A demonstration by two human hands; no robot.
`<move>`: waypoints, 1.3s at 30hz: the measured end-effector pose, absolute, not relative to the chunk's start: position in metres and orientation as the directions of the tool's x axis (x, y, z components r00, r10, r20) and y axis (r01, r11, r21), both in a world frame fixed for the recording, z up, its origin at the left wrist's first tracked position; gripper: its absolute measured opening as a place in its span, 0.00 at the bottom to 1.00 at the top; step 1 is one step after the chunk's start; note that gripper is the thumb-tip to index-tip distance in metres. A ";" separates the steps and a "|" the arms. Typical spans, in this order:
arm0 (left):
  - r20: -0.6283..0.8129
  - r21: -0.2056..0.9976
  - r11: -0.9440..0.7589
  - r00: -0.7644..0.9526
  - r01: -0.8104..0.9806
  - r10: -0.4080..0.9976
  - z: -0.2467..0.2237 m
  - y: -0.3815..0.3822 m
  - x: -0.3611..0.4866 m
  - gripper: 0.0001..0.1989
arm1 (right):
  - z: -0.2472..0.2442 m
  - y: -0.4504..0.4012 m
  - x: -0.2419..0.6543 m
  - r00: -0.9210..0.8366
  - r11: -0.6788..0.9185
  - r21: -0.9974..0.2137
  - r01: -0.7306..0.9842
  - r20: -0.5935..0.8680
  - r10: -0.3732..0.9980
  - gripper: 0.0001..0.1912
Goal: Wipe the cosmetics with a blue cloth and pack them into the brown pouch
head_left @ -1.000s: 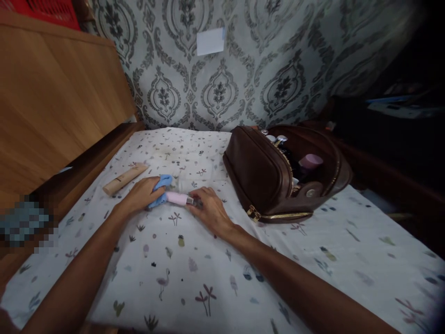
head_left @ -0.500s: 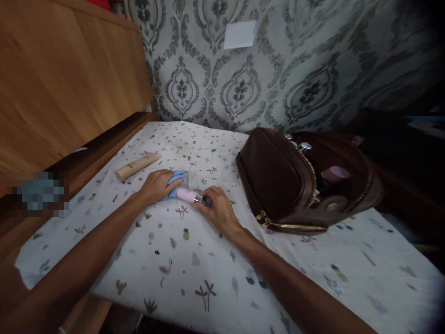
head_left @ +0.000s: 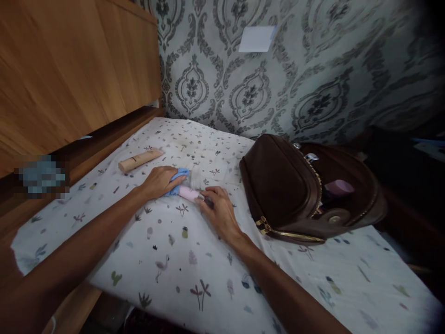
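Note:
A pink tube [head_left: 188, 193] with a silver and dark cap lies low over the patterned white cloth, between my two hands. My left hand [head_left: 160, 182] is closed on a blue cloth [head_left: 181, 173], which wraps the tube's left end. The fingers of my right hand [head_left: 219, 208] grip the dark cap end. Behind my left hand, a beige tube [head_left: 139, 160] rests on the patterned cloth. To the right of my right hand stands an open brown bag [head_left: 278, 181] with a gold zip and a pink item [head_left: 339, 188] inside.
The patterned cloth [head_left: 139, 260] covers the surface under everything. A wooden cabinet [head_left: 76, 65] rises at the left. Behind is a patterned wall [head_left: 222, 69] with a white card [head_left: 256, 39] on it. A blurred-out bluish patch is at the far left.
The view has tilted and shifted a little. My right hand has turned slightly on the cap end and now hides more of the silver band. Both hands keep their hold.

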State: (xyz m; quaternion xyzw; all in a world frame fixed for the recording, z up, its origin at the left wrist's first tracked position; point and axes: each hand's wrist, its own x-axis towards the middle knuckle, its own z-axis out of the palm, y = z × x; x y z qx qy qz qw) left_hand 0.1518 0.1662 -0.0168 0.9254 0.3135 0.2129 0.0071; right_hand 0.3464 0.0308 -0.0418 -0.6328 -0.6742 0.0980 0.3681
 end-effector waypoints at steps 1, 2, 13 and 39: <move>0.388 0.145 -0.804 0.715 0.576 0.582 -0.017 0.167 0.152 0.26 | -0.043 0.031 0.347 0.075 0.184 -0.605 0.775 0.377 0.923 0.09; 0.387 0.144 -0.804 0.715 0.577 0.583 -0.017 0.167 0.151 0.26 | -0.043 0.031 0.347 0.077 0.194 -0.610 0.768 0.388 0.918 0.08; 0.378 0.179 -0.802 0.713 0.570 0.591 -0.024 0.169 0.151 0.22 | -0.049 0.029 0.345 0.077 0.191 -0.603 0.775 0.390 0.917 0.14; 0.362 0.211 -0.811 0.728 0.545 0.583 -0.022 0.169 0.150 0.22 | -0.041 0.026 0.345 0.122 0.145 -0.693 0.706 0.320 0.940 0.18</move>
